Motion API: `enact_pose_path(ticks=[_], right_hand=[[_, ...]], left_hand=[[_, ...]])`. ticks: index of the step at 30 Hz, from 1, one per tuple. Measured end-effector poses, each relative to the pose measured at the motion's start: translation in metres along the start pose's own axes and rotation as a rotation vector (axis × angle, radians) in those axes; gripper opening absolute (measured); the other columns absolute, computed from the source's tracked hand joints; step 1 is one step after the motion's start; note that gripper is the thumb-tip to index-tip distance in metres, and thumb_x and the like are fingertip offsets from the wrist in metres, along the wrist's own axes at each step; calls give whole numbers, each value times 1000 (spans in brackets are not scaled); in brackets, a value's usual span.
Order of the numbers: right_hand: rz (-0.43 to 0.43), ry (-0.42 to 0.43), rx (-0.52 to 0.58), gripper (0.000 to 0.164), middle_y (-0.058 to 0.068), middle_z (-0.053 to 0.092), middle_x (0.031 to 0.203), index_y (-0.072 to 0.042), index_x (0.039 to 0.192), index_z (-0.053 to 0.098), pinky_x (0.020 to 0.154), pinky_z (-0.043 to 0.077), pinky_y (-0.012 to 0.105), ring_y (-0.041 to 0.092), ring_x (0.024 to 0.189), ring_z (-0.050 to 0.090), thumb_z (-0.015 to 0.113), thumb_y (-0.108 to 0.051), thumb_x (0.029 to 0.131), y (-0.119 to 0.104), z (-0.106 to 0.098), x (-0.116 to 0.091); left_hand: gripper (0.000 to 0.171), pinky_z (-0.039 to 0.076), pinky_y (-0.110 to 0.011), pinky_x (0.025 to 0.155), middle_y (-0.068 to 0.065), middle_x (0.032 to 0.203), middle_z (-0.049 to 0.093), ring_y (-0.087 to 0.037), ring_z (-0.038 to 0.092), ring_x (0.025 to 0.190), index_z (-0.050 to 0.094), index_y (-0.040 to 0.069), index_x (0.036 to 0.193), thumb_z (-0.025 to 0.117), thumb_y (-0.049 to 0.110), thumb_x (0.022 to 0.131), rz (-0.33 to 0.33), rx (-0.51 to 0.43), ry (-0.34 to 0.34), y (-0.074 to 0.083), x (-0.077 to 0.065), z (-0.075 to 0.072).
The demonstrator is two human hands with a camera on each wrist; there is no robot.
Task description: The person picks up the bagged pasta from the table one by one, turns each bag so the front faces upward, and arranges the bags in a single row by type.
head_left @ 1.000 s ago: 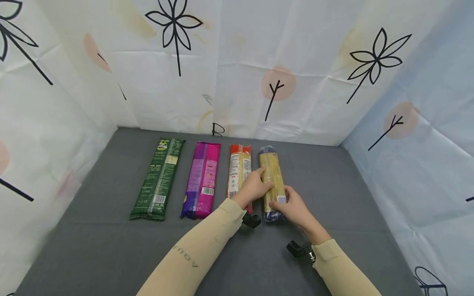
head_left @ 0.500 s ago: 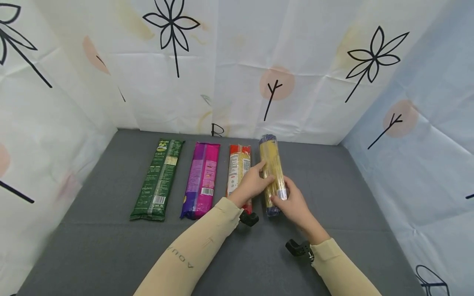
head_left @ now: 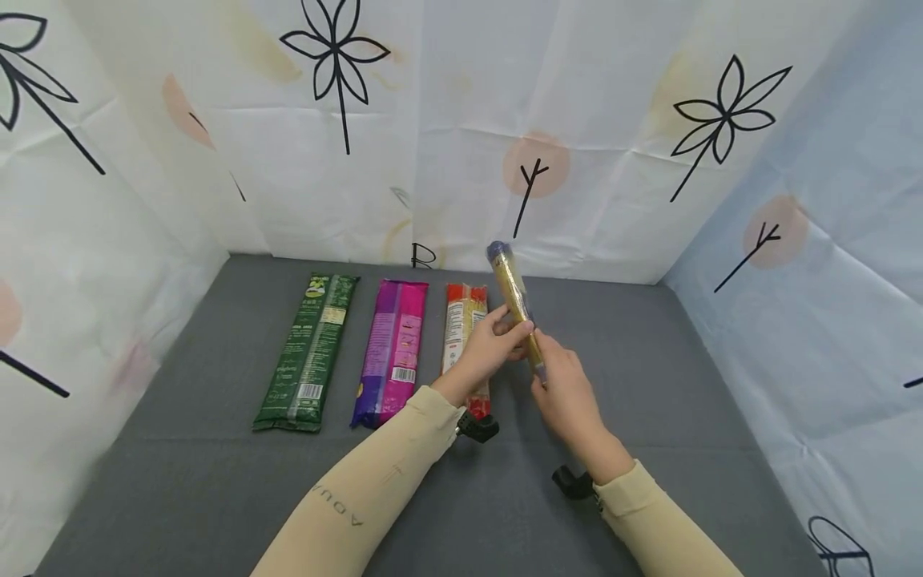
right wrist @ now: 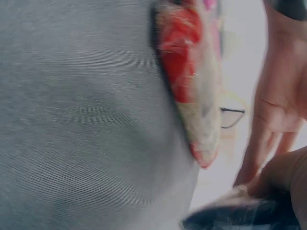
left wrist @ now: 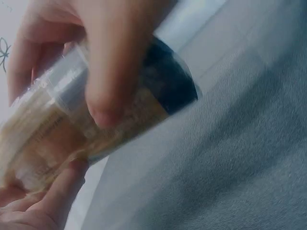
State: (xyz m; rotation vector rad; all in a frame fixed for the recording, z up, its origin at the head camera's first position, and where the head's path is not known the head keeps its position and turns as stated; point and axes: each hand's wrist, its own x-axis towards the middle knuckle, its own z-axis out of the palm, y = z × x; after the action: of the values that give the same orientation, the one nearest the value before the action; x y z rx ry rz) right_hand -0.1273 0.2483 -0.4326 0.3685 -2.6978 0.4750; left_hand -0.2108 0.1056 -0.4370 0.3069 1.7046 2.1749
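Note:
A pack of spaghetti (head_left: 510,280) in clear wrap with blue ends is held off the table between both hands, tilted and turned with its narrow side up in the head view. My left hand (head_left: 485,346) grips it around the middle, thumb on top. Nearer its lower end, my right hand (head_left: 568,393) grips it from the right. In the left wrist view, fingers and a thumb press on the wrapped spaghetti (left wrist: 153,105). The right wrist view catches only the pack's dark end (right wrist: 235,215), blurred.
On the grey table (head_left: 433,497) lie a green pack (head_left: 306,353), a purple-and-pink pack (head_left: 392,353) and a red-ended pasta pack (head_left: 456,324), the last partly behind my left hand. Patterned white cloth (head_left: 461,192) hangs around the table's back and sides.
The spaghetti pack has risen from the table and rolled from its broad face onto its narrow side, its top leaning left. Both hands moved with it; the other packs stay put.

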Motion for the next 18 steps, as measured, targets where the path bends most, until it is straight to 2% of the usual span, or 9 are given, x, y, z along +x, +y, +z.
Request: enact_pose_path(ticks=[5,8,11,14,18], right_hand=[[-163,121,-189,65,19,56,131,2,137,51,76,53,45,38,102,54,73,7,76,-5,9,-4],[-217,158,-217,64,18,58,129,0,134,55,76,53,46,37,100,55,74,7,74,-8,13,-5],[-239,164,-199,62,18,58,130,-2,133,57,78,53,47,37,101,54,73,6,74,-9,17,-5],[-246,169,-157,61,18,57,131,-3,133,58,79,52,49,37,102,53,73,6,74,-8,20,-6],[-238,128,-34,61,15,52,137,-4,136,54,82,50,50,37,108,50,72,0,77,-6,21,-8]], left_hand=[[64,56,-37,78,-16,121,63,-25,67,98,37,11,148,66,30,94,-23,-78,47,-3,-2,-3],[58,56,-36,76,-18,119,63,-27,67,99,40,8,146,64,24,95,-30,-135,94,-5,-3,-5],[53,56,-36,76,-20,116,64,-29,67,99,40,5,143,62,18,96,-28,-167,129,-6,-5,-7],[52,56,-37,76,-20,115,64,-29,67,99,40,5,143,61,17,97,-33,-180,135,-7,-6,-11],[50,56,-37,77,-20,115,63,-29,66,99,41,7,142,60,17,97,-28,-186,141,-8,-8,-16]])
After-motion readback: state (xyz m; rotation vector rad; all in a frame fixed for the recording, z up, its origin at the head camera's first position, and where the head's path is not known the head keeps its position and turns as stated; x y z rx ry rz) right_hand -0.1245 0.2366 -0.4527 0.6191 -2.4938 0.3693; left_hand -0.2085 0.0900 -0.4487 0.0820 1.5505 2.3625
